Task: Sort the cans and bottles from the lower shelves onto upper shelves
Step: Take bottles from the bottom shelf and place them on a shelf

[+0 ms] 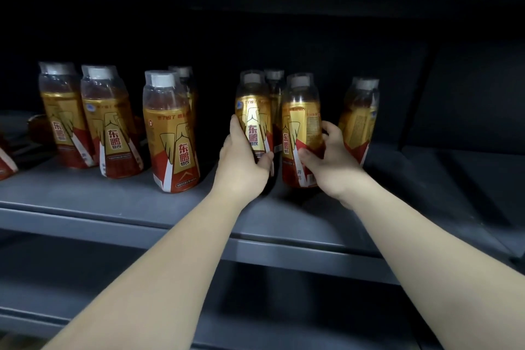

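Two gold-and-red drink bottles stand about midway along the grey shelf (113,196), one in each of your hands. Your left hand (243,163) grips the left bottle (252,111) low down, thumb on the label front, fingers curled round its side. Your right hand (335,162) clasps the right bottle (302,128) likewise. Both are upright, just beside each other, approx. at shelf level; can't tell if the bases touch. Matching bottles (173,133) stand toward the shelf's left end, another bottle (359,116) toward its right, w/ more at the shelf's back.
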